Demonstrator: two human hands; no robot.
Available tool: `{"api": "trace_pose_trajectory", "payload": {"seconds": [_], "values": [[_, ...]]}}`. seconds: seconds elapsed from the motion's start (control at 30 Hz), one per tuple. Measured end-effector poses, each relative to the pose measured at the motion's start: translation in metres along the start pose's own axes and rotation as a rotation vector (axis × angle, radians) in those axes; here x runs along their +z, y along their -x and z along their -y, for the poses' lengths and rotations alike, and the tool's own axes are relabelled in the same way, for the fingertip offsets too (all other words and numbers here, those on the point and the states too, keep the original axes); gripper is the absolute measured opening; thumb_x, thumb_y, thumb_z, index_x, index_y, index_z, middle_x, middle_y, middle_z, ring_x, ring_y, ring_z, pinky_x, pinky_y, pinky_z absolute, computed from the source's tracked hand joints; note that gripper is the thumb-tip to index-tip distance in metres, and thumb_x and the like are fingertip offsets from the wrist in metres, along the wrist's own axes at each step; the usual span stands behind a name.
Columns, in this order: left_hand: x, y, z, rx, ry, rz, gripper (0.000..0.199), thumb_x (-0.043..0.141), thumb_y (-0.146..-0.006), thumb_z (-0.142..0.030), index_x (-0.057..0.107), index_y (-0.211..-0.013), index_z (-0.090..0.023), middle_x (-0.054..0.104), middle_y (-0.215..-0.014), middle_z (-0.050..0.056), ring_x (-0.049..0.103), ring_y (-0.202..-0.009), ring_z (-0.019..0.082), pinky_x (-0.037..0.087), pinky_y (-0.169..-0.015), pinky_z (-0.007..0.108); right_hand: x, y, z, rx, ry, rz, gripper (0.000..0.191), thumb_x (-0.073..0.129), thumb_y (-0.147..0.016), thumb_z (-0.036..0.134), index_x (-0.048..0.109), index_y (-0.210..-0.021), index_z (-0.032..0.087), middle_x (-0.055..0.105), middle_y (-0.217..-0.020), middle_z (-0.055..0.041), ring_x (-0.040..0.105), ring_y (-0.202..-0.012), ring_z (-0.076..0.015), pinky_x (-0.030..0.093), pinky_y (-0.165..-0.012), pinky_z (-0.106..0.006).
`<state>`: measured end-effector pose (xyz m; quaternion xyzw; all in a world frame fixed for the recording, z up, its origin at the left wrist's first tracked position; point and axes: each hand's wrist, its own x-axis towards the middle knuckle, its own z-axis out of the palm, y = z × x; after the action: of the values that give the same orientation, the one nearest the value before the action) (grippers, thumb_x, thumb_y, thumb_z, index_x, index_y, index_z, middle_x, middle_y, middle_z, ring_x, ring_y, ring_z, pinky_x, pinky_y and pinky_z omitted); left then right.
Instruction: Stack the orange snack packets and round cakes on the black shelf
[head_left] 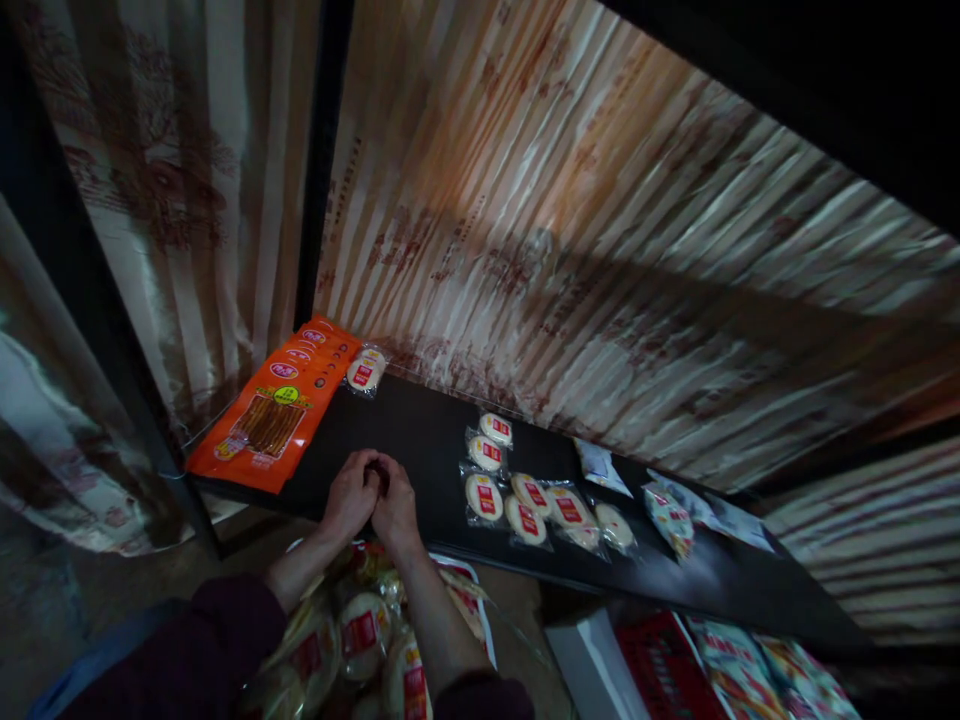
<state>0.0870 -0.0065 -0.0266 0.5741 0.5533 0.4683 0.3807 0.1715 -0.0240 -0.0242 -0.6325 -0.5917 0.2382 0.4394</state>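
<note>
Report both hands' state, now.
Left hand: curled; whether it holds anything cannot be told.
Right hand: curled close beside the left; contents cannot be told.

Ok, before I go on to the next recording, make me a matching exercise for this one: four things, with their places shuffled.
1. Orange packets
2. Left hand and right hand
3. White-rimmed container
4. Printed covering

A. Lower than the black shelf, with round packs in it
B. Rising behind the shelf
C. At the shelf's left end
D. Close together near the shelf's front edge

Pairs: 1-C, 2-D, 3-A, 4-B
</note>
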Motion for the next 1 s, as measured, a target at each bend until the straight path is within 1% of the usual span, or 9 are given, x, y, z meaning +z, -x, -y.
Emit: {"api": "trace_pose_trajectory", "payload": {"seconds": [0.1, 0.23, 0.33, 0.47, 0.6, 0.7, 0.87, 0.93, 1.0], "values": [[0.003, 0.031, -0.003, 0.042, -0.03, 0.026, 0.03, 0.042, -0.073, -0.009, 0.059, -0.095, -0.019, 0.062, -0.099, 0.006, 0.06, -0.095, 0.018, 0.047, -0.093, 0.038, -0.017, 0.028, 0.003, -0.031, 0.008, 0.006, 0.037, 0.048, -0.073, 0.012, 0.063, -0.106, 0.019, 0.067, -0.1, -0.008, 0.063, -0.093, -0.0177, 0.05, -0.086, -0.031], [0.004, 0.074, -0.01, 0.118, -0.06, 0.05, 0.036, 0.04, -0.073, -0.01, 0.058, -0.103, -0.018, 0.062, -0.107, 0.008, 0.059, -0.101, 0.019, 0.047, -0.093, 0.039, -0.041, 0.066, 0.004, -0.052, -0.006, 0.052, 0.043, 0.048, -0.07, 0.009, 0.062, -0.109, 0.018, 0.066, -0.102, -0.0077, 0.062, -0.095, -0.0175, 0.049, -0.087, -0.03], [0.002, 0.102, -0.014, 0.157, -0.077, 0.16, 0.036, 0.039, -0.075, -0.012, 0.059, -0.105, -0.017, 0.063, -0.11, 0.01, 0.059, -0.104, 0.02, 0.046, -0.095, 0.04, -0.061, 0.093, -0.001, -0.014, -0.009, 0.079, 0.042, 0.045, -0.072, 0.009, 0.062, -0.109, 0.019, 0.068, -0.102, -0.0072, 0.063, -0.094, -0.0174, 0.049, -0.086, -0.031], [-0.003, 0.129, -0.013, 0.227, -0.162, 0.356, 0.032, 0.04, -0.077, -0.014, 0.065, -0.096, -0.02, 0.066, -0.108, 0.008, 0.06, -0.104, 0.02, 0.046, -0.095, 0.04, -0.093, 0.126, -0.012, 0.026, 0.097, -0.039, 0.032, 0.046, -0.079, 0.017, 0.065, -0.105, 0.019, 0.068, -0.103, -0.0089, 0.062, -0.097, -0.02, 0.047, -0.089, -0.034], [-0.007, 0.15, -0.011, 0.373, -0.342, 0.421, 0.029, 0.045, -0.079, -0.018, 0.066, -0.098, -0.019, 0.063, -0.118, 0.01, 0.051, -0.118, 0.024, 0.039, -0.104, 0.044, -0.118, 0.157, -0.022, 0.084, 0.147, -0.131, 0.03, 0.044, -0.085, 0.028, 0.064, -0.106, 0.02, 0.067, -0.109, -0.0097, 0.06, -0.102, -0.0213, 0.045, -0.093, -0.038], [-0.01, 0.166, -0.013, 0.427, -0.46, 0.476, 0.032, 0.045, -0.081, -0.021, 0.064, -0.107, -0.018, 0.059, -0.124, 0.011, 0.044, -0.126, 0.025, 0.034, -0.107, 0.046, -0.124, 0.183, -0.034, 0.13, 0.162, -0.179, 0.035, 0.041, -0.088, 0.036, 0.062, -0.109, 0.018, 0.064, -0.113, -0.0115, 0.058, -0.107, -0.0217, 0.043, -0.095, -0.038], [-0.012, 0.194, -0.008, 0.405, -0.543, 0.522, 0.046, 0.054, -0.077, -0.028, 0.055, -0.122, -0.016, 0.048, -0.137, 0.015, 0.034, -0.132, 0.031, 0.027, -0.109, 0.051, -0.116, 0.224, -0.067, 0.157, 0.23, -0.228, 0.041, 0.04, -0.088, 0.039, 0.06, -0.112, 0.014, 0.063, -0.113, -0.0149, 0.057, -0.108, -0.0234, 0.043, -0.095, -0.04], [-0.011, 0.202, -0.004, 0.387, -0.557, 0.516, 0.049, 0.055, -0.077, -0.028, 0.053, -0.123, -0.016, 0.048, -0.137, 0.015, 0.034, -0.133, 0.031, 0.023, -0.11, 0.051, -0.112, 0.234, -0.074, 0.149, 0.252, -0.217, 0.042, 0.039, -0.088, 0.039, 0.06, -0.113, 0.011, 0.063, -0.113, -0.0162, 0.056, -0.108, -0.0242, 0.043, -0.095, -0.04], [-0.009, 0.207, -0.001, 0.376, -0.58, 0.499, 0.048, 0.055, -0.077, -0.025, 0.053, -0.124, -0.016, 0.05, -0.135, 0.015, 0.035, -0.132, 0.03, 0.02, -0.111, 0.05, -0.109, 0.238, -0.076, 0.135, 0.27, -0.194, 0.042, 0.039, -0.088, 0.038, 0.061, -0.113, 0.011, 0.064, -0.113, -0.0161, 0.057, -0.108, -0.0243, 0.043, -0.095, -0.04]]}}
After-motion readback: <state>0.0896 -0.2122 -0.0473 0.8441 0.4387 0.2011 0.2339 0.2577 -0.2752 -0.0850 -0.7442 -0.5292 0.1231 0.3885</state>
